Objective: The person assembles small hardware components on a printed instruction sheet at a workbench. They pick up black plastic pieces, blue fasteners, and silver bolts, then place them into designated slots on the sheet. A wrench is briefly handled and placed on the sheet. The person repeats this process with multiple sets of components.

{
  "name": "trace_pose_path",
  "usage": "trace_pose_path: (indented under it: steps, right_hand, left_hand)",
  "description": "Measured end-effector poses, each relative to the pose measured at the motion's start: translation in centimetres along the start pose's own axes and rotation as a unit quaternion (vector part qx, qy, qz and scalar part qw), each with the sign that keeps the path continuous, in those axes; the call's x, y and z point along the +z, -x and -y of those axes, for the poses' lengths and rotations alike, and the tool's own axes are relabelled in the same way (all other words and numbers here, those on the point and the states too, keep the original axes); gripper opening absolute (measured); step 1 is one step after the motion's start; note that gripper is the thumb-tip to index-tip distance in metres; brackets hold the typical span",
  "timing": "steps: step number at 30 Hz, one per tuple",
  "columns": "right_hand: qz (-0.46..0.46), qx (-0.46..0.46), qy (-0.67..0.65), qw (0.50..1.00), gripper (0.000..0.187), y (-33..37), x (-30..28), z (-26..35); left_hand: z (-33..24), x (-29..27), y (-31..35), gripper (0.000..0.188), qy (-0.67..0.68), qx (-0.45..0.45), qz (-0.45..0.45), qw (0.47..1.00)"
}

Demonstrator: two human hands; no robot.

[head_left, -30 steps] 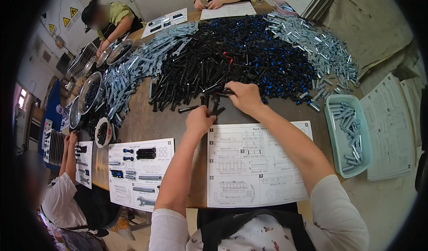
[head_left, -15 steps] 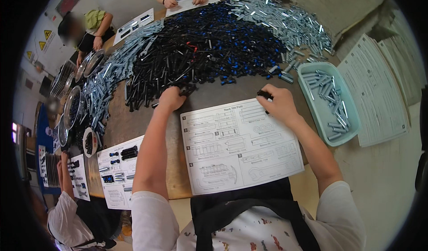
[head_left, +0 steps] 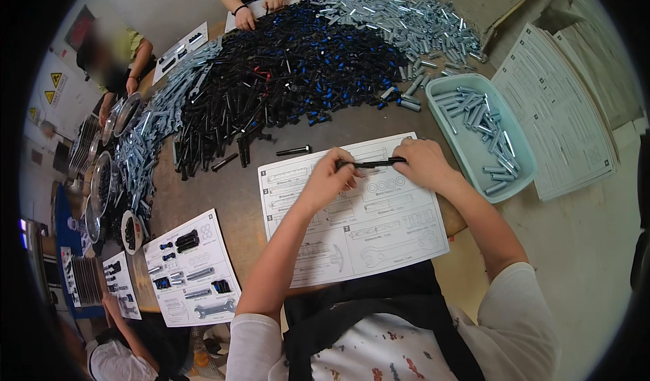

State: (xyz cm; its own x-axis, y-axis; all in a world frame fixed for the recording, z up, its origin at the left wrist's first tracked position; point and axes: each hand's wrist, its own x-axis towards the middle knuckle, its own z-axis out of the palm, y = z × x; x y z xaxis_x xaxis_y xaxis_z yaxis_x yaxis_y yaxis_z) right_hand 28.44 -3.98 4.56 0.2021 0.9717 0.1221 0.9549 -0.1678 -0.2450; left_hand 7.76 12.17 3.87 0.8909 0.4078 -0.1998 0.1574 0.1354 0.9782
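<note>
My left hand [head_left: 332, 179] is closed over the upper part of a printed sheet [head_left: 399, 262] with line drawings of hardware. Its fingers grip one end of long black bolts [head_left: 372, 164]. My right hand [head_left: 426, 165] pinches the other end, so the bolts lie level between both hands, just above the paper; how many there are I cannot tell. Beyond the sheet's top edge another black bolt [head_left: 293, 150] rests on the table. The near edge of a big heap of black bolts [head_left: 244, 103] is a little farther left.
A pale green bin [head_left: 531, 152] of silver tubes stands at the right, beside stacked printed sheets [head_left: 555, 103]. Silver tubes [head_left: 399, 19] and wrenches [head_left: 145, 137] flank the heap. A sheet with sorted parts [head_left: 223, 262] lies left. Other people work around the table.
My left hand has come from the heap's edge to the sheet and now meets the bolts at my right hand. A loose bolt now shows on the table above the sheet.
</note>
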Motion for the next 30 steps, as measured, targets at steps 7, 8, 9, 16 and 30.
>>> trace_pose_path:
  steps: [7, 8, 9, 16, 30]
  right_hand:
    - [-0.043, 0.007, -0.057, 0.997, 0.013, 0.0, 0.9, -0.4]
    - [-0.049, -0.005, -0.073, 0.996, 0.014, -0.1, 1.1, 0.0]
    - [-0.054, -0.008, -0.094, 0.994, 0.015, -0.2, 1.3, 0.2]
    - [-0.053, -0.025, -0.137, 0.989, 0.023, -0.2, 2.8, 0.9]
    - [-0.167, 0.133, -0.274, 0.938, 0.032, -1.0, 2.0, -0.2]
  left_hand:
    - [1.7, 3.1, -0.5, 0.009, -0.483, 0.214, -0.106, 0.842]
    - [2.2, 3.1, -0.7, 0.012, -0.492, 0.244, -0.118, 0.828]
    - [2.3, 3.2, -1.0, 0.014, -0.499, 0.273, -0.131, 0.812]
    - [0.4, -2.9, -1.2, 0.028, -0.542, 0.15, -0.3, 0.77]
    - [-0.7, -0.8, -5.2, 0.02, 0.137, 0.066, -0.076, 0.986]
